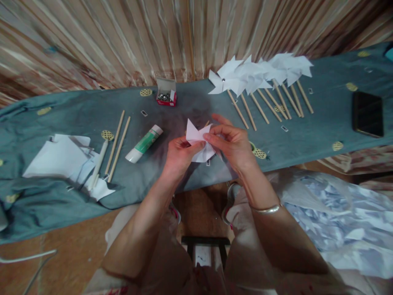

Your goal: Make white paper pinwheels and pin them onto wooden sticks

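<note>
Forearms [144,223] nearest; left hand [179,155], right hand [235,143] pinching folded white paper [193,134]; one tip points forward-left, long axis unclear.

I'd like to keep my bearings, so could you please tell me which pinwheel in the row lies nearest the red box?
The leftmost pinwheel, with a shiny pin showing at its centre; the others all lie farther from the red box.

The cloth [331,110] was grey-green with yellow pineapples [146,92]; the curtain [172,37] at twelve o'clock, brown-and-cream striped; the paper [193,134], white; the glue [144,143] at nine, green-and-white; the box [167,104] at eleven, red.
</note>
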A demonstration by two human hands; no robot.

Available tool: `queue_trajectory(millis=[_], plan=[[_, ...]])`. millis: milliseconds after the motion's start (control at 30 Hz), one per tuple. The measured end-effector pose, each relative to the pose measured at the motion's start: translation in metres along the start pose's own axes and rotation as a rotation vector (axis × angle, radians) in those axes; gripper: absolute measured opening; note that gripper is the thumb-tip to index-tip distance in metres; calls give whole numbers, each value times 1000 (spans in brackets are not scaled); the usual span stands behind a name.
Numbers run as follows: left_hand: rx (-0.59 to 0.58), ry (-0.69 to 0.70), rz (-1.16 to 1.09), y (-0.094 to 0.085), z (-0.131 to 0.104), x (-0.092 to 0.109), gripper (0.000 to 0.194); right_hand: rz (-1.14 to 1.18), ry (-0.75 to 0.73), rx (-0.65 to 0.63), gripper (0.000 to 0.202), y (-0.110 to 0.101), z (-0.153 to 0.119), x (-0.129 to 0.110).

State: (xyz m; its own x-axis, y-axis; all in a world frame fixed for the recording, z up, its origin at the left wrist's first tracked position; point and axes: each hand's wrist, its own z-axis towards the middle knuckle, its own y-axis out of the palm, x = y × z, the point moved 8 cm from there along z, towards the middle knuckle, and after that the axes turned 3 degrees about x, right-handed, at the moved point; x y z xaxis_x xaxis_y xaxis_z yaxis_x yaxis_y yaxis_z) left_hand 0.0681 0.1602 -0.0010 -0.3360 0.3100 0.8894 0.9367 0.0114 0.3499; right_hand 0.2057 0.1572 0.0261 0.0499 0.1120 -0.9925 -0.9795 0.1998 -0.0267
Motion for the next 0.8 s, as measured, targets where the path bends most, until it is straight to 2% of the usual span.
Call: queue_trajectory(millis=[400, 800], plan=[[13, -86, -47, 0, -1, -4, 19, -78, -42, -8, 8, 2, -1, -2], [-9, -92, -60, 1, 0, -5, 22, -60, -67, -12, 7, 3, -1, 1]])
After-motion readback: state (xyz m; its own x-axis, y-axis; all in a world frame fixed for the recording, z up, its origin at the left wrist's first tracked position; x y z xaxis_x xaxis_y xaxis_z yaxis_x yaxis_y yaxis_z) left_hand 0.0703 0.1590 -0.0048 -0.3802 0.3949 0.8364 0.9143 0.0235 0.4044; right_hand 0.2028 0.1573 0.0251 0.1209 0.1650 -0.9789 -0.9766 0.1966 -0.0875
